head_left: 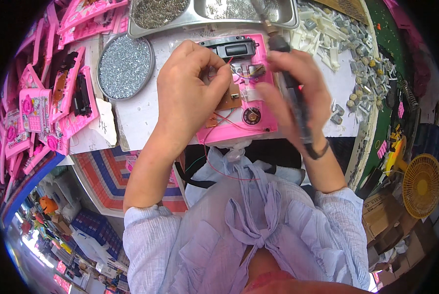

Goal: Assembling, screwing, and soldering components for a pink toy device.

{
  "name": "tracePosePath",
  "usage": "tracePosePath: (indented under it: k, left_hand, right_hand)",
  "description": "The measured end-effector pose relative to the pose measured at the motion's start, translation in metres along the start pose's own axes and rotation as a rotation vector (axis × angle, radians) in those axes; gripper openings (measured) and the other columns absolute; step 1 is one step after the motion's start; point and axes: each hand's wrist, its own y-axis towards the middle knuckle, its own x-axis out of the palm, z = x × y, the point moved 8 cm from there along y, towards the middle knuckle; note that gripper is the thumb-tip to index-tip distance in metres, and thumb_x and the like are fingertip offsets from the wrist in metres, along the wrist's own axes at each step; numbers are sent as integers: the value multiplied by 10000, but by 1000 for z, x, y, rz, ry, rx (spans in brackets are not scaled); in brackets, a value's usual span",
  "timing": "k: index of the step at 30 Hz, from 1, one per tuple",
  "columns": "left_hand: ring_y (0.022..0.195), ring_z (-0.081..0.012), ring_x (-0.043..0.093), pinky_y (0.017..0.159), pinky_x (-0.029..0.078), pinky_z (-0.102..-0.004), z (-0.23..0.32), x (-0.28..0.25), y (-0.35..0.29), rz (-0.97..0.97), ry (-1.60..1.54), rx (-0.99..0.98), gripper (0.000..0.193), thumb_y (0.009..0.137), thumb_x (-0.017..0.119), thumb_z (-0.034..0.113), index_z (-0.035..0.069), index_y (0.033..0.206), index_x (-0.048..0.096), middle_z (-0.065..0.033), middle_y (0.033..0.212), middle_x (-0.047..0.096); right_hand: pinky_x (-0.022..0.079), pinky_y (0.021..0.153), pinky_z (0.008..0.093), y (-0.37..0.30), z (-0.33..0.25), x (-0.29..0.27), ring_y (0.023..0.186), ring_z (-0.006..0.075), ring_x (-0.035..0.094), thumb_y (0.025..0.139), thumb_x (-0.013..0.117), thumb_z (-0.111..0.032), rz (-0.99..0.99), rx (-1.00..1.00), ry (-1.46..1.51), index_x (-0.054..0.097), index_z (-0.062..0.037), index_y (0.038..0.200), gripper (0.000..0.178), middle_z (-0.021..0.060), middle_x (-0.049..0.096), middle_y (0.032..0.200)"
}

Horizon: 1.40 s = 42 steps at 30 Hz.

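A pink plastic casing [266, 117] lies in front of me with its inside up. In it sit a black part [236, 50], a brown circuit board [231, 100], a small round speaker [252, 115] and thin coloured wires. My left hand [190, 78] is over the casing's left side, thumb and forefinger pinched together at the board. Whatever is between those fingertips is hidden. Held in my right hand [300, 83] is a black electric screwdriver [293, 93], slightly blurred, its bit pointing up and away above the casing. A red wire hangs over the casing's near edge.
A round dish of small screws [125, 66] stands left. Behind the casing is a divided metal tray [192, 22] of small metal parts. Pink casings [36, 110] are piled far left. White plastic pieces [322, 36] and grey parts [369, 73] lie right. A yellow fan [422, 186] stands lower right.
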Motion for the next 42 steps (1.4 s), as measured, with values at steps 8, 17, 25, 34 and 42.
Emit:
tracePosePath:
  k: [8,17,25,34,42]
  left_hand:
    - [650,-224,604,620,498,-348,-8,1,-2,17,-13,-33,83,753,750,70,28,748,679,-84,766,583]
    - [668,-227,610,632,502,-357,-6,0,0,-10,20,-5,92,754,756,70,31,774,674,-83,795,589]
    - [670,-230,613,629,503,-356,-9,1,0,-5,-6,-26,92,752,754,75,36,768,672,-79,785,583]
    - [677,-232,612,636,505,-355,-9,0,-1,7,1,-35,90,751,750,79,41,763,669,-78,782,583]
    - [696,-88,582,625,480,-234,-8,2,-1,-19,53,6,66,824,723,13,-15,826,663,-38,819,575]
  right_hand:
    - [429,618,302,-9,7,-40,674,191,555,811,733,-13,62,156,367,681,62,1087,291,112,636,773]
    - [424,554,324,-5,2,-29,558,209,519,693,719,34,-161,-58,215,694,61,1012,321,126,681,761]
    - [430,567,331,-5,0,-18,539,225,544,662,725,63,-170,-129,209,689,24,1022,365,98,679,751]
    - [430,580,337,-1,-2,-14,528,230,525,630,727,34,-202,-143,148,700,-7,1008,382,67,618,684]
    - [410,569,340,-3,-7,-10,510,225,486,584,717,38,-232,-232,49,720,-29,951,373,26,488,596]
